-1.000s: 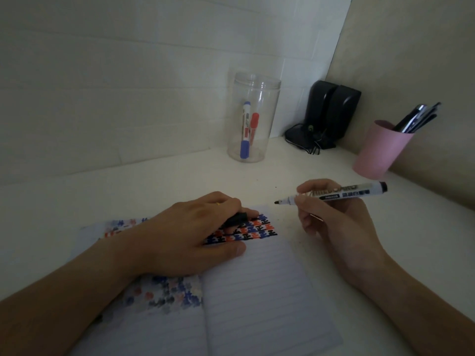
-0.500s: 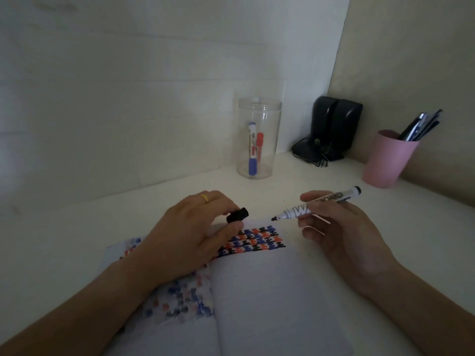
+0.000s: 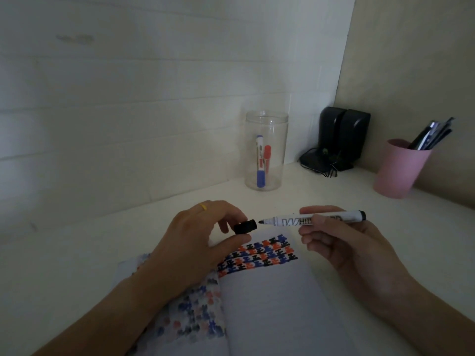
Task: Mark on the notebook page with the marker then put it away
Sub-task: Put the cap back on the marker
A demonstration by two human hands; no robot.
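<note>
The right hand (image 3: 341, 255) grips the marker (image 3: 314, 220) level above the top edge of the open notebook (image 3: 270, 304), bare tip pointing left, while the left hand (image 3: 195, 245) pinches the black cap (image 3: 245, 226) with its mouth just short of that tip. Recapping looks like the step in hand, and it goes best if cap and barrel stay on one line and are pushed straight together until seated. The capped marker would then probably join the others in the clear jar (image 3: 266, 150) at the back of the counter (image 3: 321, 191).
</note>
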